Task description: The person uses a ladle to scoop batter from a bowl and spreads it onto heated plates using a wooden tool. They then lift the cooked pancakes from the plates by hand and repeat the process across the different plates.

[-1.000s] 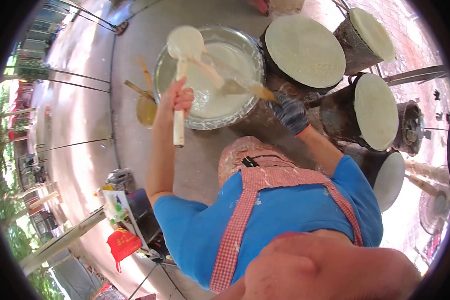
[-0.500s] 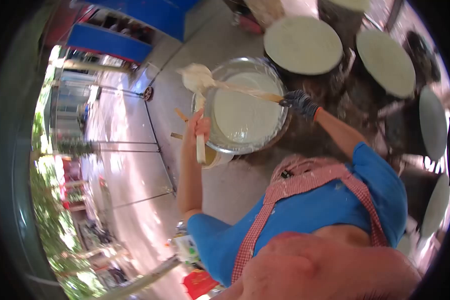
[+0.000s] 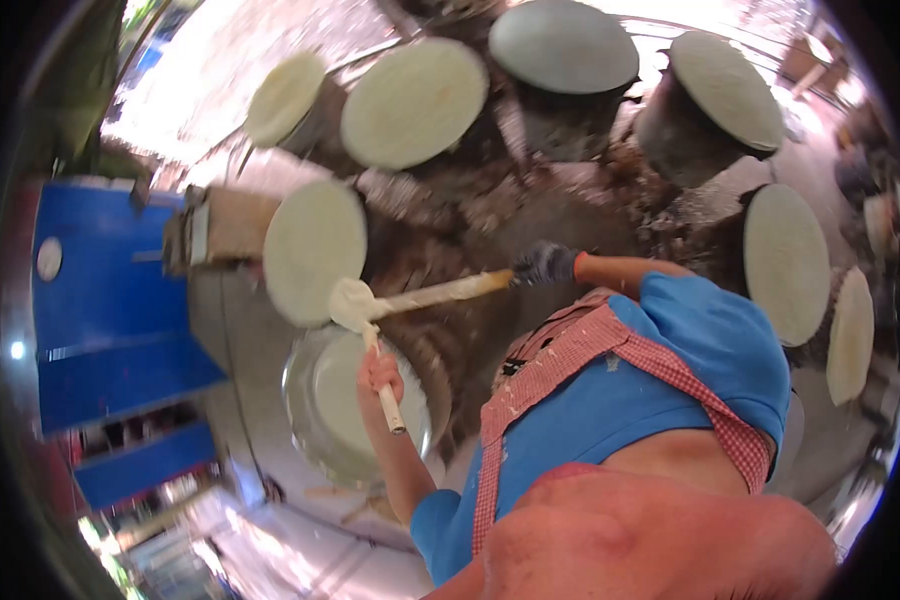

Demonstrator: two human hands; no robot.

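My bare left hand (image 3: 380,372) is closed round the pale handle of a ladle (image 3: 351,303). The ladle's rounded, batter-coated head overlaps the near edge of a round griddle (image 3: 315,240) covered in a pale layer. My right hand (image 3: 547,264), in a dark striped glove with an orange cuff, grips the brown end of a wooden stick (image 3: 440,294). Pale batter coats the stick, and its far end meets the ladle's head. Below my left hand stands a wide metal basin (image 3: 300,420) of creamy white batter (image 3: 345,400).
Several more round griddles with pale tops, including a griddle (image 3: 415,103) and a griddle (image 3: 785,265), stand on dark drum-like stoves in an arc. A blue cabinet (image 3: 110,300) and a cardboard box (image 3: 238,227) are at left. Sticks (image 3: 365,508) lie beside the basin.
My body and view have turned toward the griddles. The ladle and stick, held in the same hands, have moved from over the basin's rim to a griddle's edge.
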